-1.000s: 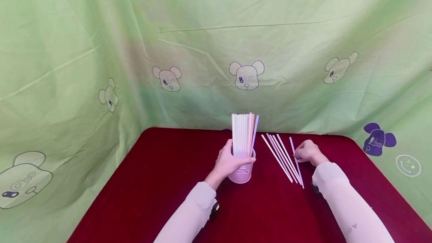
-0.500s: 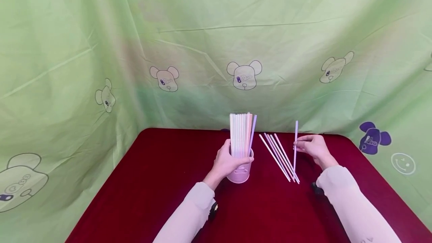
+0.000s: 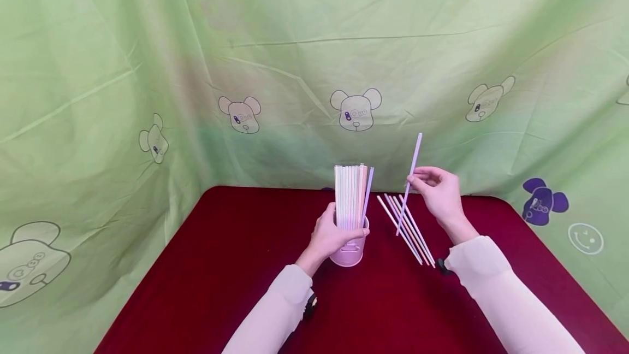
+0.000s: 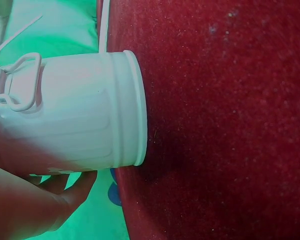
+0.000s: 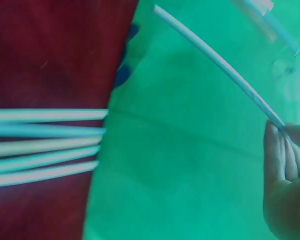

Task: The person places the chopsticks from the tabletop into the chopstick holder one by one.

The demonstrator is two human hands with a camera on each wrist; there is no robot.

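Observation:
A small pink bucket (image 3: pixel 348 255) stands on the table, holding an upright bundle of pastel straws (image 3: pixel 350 195). My left hand (image 3: pixel 330 236) grips the bucket near its rim, the thumb across the front. In the left wrist view the bucket (image 4: pixel 80 110) shows a wire handle, with fingers curled round its far side. My right hand (image 3: pixel 439 193) pinches a lilac straw (image 3: pixel 414 157) between thumb and fingers, tilted above the table. That straw (image 5: pixel 215 57) also crosses the right wrist view. Below it several loose straws (image 3: pixel 415 234) lie side by side on the table, right of the bucket.
A dark red cloth covers the table (image 3: pixel 221 277). Behind and to the left hangs a green curtain (image 3: pixel 295 42) printed with bear heads, close to the table's back edge.
My right hand has lifted the lilac straw off the table and carried it up and left, over the loose straws. The left hand keeps its grip on the bucket.

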